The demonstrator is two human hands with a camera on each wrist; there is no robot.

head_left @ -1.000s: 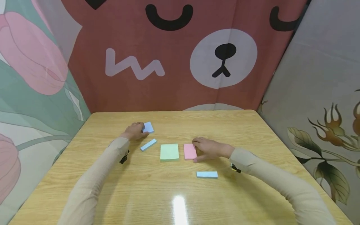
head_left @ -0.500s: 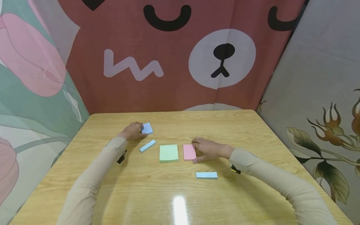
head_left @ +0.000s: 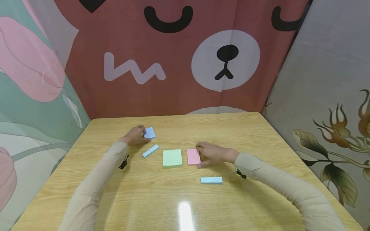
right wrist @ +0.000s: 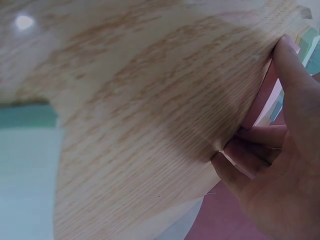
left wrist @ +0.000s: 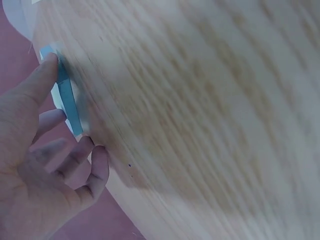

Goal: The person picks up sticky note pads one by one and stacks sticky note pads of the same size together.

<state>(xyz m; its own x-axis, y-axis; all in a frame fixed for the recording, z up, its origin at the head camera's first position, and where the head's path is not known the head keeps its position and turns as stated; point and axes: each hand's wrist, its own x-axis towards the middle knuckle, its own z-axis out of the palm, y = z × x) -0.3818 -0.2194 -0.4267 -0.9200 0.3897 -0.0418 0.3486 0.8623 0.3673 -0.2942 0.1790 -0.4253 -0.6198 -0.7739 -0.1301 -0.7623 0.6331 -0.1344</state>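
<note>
Pink pad, blue pad, pinched by half-curled right and left hands respectively

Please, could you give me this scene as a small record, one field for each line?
Left hand: grips the blue pad
Right hand: grips the pink pad
Green pad: left of the pink pad, apart, untouched
Slanted strip: light blue, near the left hand
Level strip: light blue, closer to the person than the pink pad
Surface: wooden table
</note>
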